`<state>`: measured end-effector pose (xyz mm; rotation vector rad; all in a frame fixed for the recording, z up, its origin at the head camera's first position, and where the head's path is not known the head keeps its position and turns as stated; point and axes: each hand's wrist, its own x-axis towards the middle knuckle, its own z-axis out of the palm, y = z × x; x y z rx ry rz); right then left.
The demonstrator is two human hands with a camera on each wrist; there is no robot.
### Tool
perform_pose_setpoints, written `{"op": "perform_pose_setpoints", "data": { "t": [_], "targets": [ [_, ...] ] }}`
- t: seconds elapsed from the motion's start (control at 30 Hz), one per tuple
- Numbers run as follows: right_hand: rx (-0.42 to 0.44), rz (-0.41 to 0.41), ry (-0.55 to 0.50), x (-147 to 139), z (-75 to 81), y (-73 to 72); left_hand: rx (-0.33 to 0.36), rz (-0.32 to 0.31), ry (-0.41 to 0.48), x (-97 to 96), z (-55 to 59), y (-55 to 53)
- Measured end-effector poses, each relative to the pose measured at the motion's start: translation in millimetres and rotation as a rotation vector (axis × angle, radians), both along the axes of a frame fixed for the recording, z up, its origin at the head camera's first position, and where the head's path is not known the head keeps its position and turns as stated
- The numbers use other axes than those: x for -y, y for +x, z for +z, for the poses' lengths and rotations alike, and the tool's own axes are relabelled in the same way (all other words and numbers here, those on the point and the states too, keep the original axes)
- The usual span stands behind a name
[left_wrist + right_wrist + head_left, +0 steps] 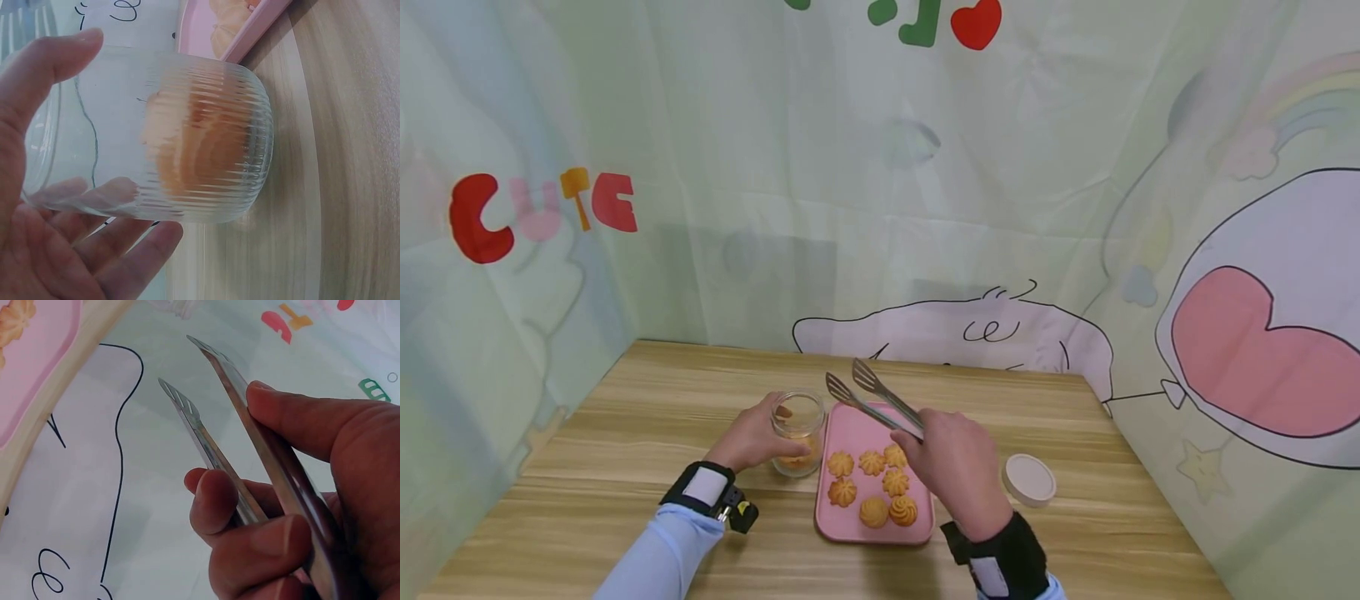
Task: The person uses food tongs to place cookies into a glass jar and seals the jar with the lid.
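Note:
A clear ribbed glass jar [801,427] stands on the table left of a pink tray [856,427]. My left hand [758,435] holds it, thumb on one side and fingers on the other. Golden cookies [203,144] lie at the bottom of the jar, seen through the glass in the left wrist view. My right hand [958,467] grips metal tongs [895,401] above the tray's right side. Their slotted tips are spread apart over the far end of the tray, with nothing between them. Several piped cookies [842,492] lie on the nearer part of the tray.
A round white lid [1030,478] lies on the wooden table [587,492], right of my right hand. A printed cloth [737,275] with cartoon drawings hangs behind the table and along both sides.

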<state>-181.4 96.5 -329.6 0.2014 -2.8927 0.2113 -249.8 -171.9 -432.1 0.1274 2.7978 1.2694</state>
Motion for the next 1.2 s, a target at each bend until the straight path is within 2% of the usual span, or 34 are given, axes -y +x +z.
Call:
{"op": "perform_pose_setpoints", "data": {
  "t": [0.77, 1.2],
  "targets": [
    [0.026, -0.057, 0.036, -27.0, -25.6, -7.1, 0.002, 0.005, 0.007, -1.9, 1.8, -1.1],
    [0.039, -0.083, 0.034, -43.1, -39.3, -0.1, 0.008, 0.001, 0.000, -1.4, 1.1, -0.7]
  ]
}}
